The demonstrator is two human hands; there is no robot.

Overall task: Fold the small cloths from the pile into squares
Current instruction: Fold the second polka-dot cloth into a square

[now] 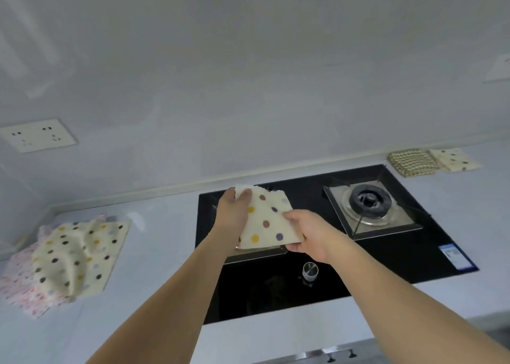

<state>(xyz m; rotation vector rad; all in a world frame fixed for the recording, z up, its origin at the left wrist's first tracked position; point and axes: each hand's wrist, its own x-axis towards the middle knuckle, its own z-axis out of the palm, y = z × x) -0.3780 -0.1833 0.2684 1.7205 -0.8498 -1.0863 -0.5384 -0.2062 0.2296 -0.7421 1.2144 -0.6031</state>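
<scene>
I hold a cream cloth with coloured dots [266,220] in the air over the left side of the black hob, folded over. My left hand [234,212] pinches its far top corner. My right hand [306,234] grips its near right edge. On the counter at the left lies the pile of unfolded cloths [71,253], a dotted cream one on top of a pink-patterned one. At the back right, two folded cloths lie side by side: a checked one [411,162] and a dotted cream one [455,159].
A black glass gas hob [386,259] fills the middle of the counter, with a burner [369,201] at the right and a knob [310,270] near the front. A wall socket [38,135] sits on the left wall. The light counter [154,253] runs along the wall.
</scene>
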